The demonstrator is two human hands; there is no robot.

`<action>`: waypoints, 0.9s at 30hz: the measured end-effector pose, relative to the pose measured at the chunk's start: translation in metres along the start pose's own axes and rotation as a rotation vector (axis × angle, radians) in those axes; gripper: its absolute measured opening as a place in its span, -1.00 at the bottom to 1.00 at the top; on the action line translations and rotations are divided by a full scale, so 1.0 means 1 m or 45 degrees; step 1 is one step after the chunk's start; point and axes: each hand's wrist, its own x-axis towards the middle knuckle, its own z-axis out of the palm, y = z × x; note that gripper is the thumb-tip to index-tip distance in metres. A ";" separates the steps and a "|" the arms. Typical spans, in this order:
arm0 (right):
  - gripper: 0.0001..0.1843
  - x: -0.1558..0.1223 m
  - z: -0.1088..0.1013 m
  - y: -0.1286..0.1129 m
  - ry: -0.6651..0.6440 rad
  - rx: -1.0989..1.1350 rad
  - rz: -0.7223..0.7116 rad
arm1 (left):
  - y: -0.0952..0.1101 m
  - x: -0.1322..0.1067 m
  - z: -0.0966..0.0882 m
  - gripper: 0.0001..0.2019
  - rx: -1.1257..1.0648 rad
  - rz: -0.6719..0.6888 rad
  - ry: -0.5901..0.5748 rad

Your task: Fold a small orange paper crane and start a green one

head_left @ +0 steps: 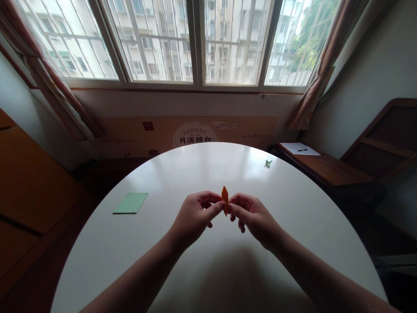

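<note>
A small orange folded paper (224,195), narrow and pointed at both ends, is held upright above the white round table (182,278). From its left side my left hand (198,213) pinches it between thumb and fingers. My right hand (252,213) grips its right side the same way, with the lower fingers curled loosely beneath. Fingertips cover parts of the paper's middle, so its folds there are hidden.
A stack of green square paper (130,203) lies on the table at the left. Near the far right edge stands a small green folded paper figure (268,164). Beyond that edge, a wooden chair (342,167) carries a white sheet (298,148) with a pen (302,150).
</note>
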 end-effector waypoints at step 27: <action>-0.65 -0.006 0.008 -0.001 -0.017 0.107 -0.211 | 0.007 -0.012 -0.005 -0.91 0.957 1.028 0.392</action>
